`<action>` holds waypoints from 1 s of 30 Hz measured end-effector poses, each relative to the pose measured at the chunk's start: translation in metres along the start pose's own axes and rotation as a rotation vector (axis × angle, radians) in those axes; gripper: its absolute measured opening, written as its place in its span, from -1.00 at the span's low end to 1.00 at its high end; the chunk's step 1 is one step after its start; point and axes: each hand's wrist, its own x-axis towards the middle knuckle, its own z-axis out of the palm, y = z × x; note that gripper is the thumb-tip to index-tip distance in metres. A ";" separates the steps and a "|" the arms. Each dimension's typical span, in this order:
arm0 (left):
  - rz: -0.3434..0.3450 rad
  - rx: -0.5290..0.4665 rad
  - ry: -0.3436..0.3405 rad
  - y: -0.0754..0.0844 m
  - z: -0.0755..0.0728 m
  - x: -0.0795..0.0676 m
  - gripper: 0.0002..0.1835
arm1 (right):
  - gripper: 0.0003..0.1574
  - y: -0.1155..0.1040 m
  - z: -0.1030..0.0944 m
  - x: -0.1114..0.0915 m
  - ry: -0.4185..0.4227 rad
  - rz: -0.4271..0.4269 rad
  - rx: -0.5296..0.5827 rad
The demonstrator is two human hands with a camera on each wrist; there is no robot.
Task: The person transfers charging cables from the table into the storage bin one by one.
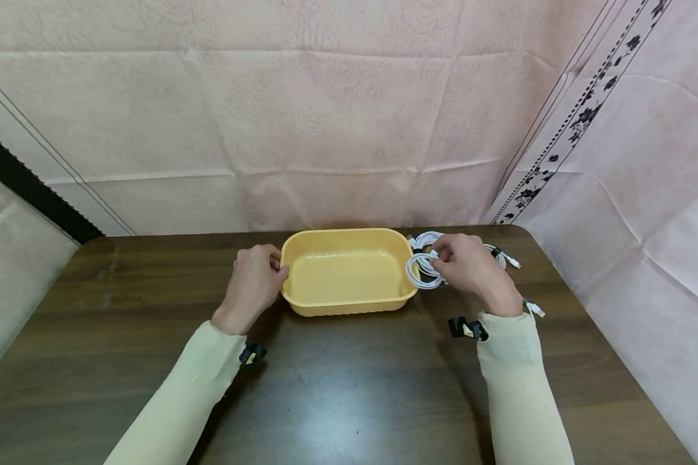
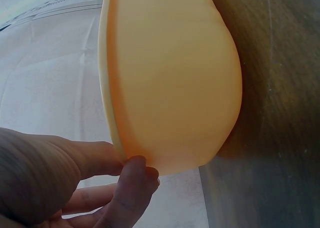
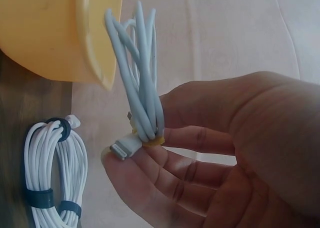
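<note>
A shallow yellow plastic basin (image 1: pixel 349 274) stands near the table's back edge. At its left end my left hand (image 1: pixel 251 284) pinches the rim between thumb and fingers; the left wrist view shows the thumb (image 2: pixel 132 188) against the outer wall. My right hand (image 1: pixel 471 265) holds a small coiled white charging cable (image 3: pixel 142 88) beside the basin's right end. Its flat metal plug (image 3: pixel 120 150) rests against a fingertip, and a yellow tie shows at the bottom of the coil. Below the held coil, a thicker white cable bundle (image 3: pixel 42 158) with dark straps lies on the table.
Right of the basin, a white cable plug (image 1: pixel 514 263) sticks out past the right hand, and another plug (image 1: pixel 536 309) lies by the right wrist. Patterned pale cloth (image 1: pixel 326 129) hangs behind the dark wooden table (image 1: pixel 326 387) and along its sides.
</note>
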 end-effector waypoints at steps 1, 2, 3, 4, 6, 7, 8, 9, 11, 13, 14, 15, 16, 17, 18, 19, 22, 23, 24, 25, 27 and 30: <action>0.001 -0.001 0.000 0.000 0.000 0.000 -0.83 | -0.65 0.000 0.000 0.000 0.000 -0.001 0.000; 0.003 -0.002 0.000 0.000 0.000 0.000 -0.83 | -0.65 0.000 0.001 0.000 0.000 -0.002 0.000; 0.004 -0.004 -0.001 0.000 0.000 0.000 -0.83 | -0.65 -0.001 0.001 0.000 -0.001 0.000 0.000; 0.005 -0.005 0.001 0.000 0.000 0.000 -0.83 | -0.64 -0.001 0.001 0.000 -0.001 0.005 0.000; 0.006 -0.008 0.001 0.000 0.000 -0.001 -0.84 | -0.64 -0.001 0.000 0.000 -0.003 0.013 0.001; 0.006 -0.009 0.001 0.000 0.000 -0.001 -0.83 | -0.64 -0.001 0.000 0.000 -0.002 0.016 0.002; 0.007 -0.009 0.001 0.000 0.001 -0.001 -0.83 | -0.64 -0.002 0.000 0.000 -0.002 0.017 0.004; 0.006 -0.010 0.002 0.000 0.001 -0.001 -0.83 | -0.63 -0.002 0.000 0.000 -0.003 0.017 0.008; 0.005 -0.009 0.003 0.000 0.001 -0.001 -0.83 | -0.63 -0.003 0.000 0.000 0.000 0.012 0.011; 0.004 -0.008 0.003 0.000 0.001 -0.001 -0.83 | -0.64 -0.003 0.000 0.001 0.002 0.009 0.014; 0.003 -0.010 0.003 0.000 0.001 -0.001 -0.83 | -0.65 -0.004 0.000 0.001 0.003 0.006 0.015; 0.002 -0.011 0.003 0.000 0.001 -0.001 -0.83 | -0.65 -0.005 0.000 0.001 0.003 0.003 0.017; 0.001 -0.013 0.002 0.000 0.001 -0.001 -0.83 | -0.66 -0.005 0.000 0.002 0.004 0.001 0.017; 0.001 -0.014 0.002 0.000 0.001 -0.001 -0.83 | -0.66 -0.006 0.000 0.002 0.005 0.000 0.019; 0.002 -0.015 0.002 0.000 0.001 -0.001 -0.83 | -0.67 -0.007 0.001 0.002 0.005 0.000 0.021; 0.004 -0.016 0.004 0.000 0.000 -0.002 -0.83 | -0.67 -0.007 0.001 0.003 0.005 -0.001 0.026; 0.007 -0.014 0.009 0.000 0.001 -0.001 -0.83 | -0.67 -0.008 0.002 0.003 0.009 0.001 0.027; 0.008 -0.013 0.011 -0.001 0.001 -0.001 -0.83 | -0.67 -0.008 0.002 0.004 0.009 0.003 0.028; 0.009 -0.013 0.013 0.000 0.001 -0.001 -0.84 | -0.67 -0.008 0.002 0.004 0.008 0.007 0.030; 0.009 -0.012 0.014 0.000 0.001 -0.001 -0.84 | -0.66 -0.008 0.001 0.004 0.007 0.010 0.030; 0.007 -0.010 0.015 0.000 0.001 -0.001 -0.85 | -0.64 -0.009 0.001 0.004 0.007 0.016 0.030; 0.008 -0.008 0.015 0.000 0.001 -0.001 -0.85 | -0.64 -0.010 0.001 0.005 0.008 0.016 0.028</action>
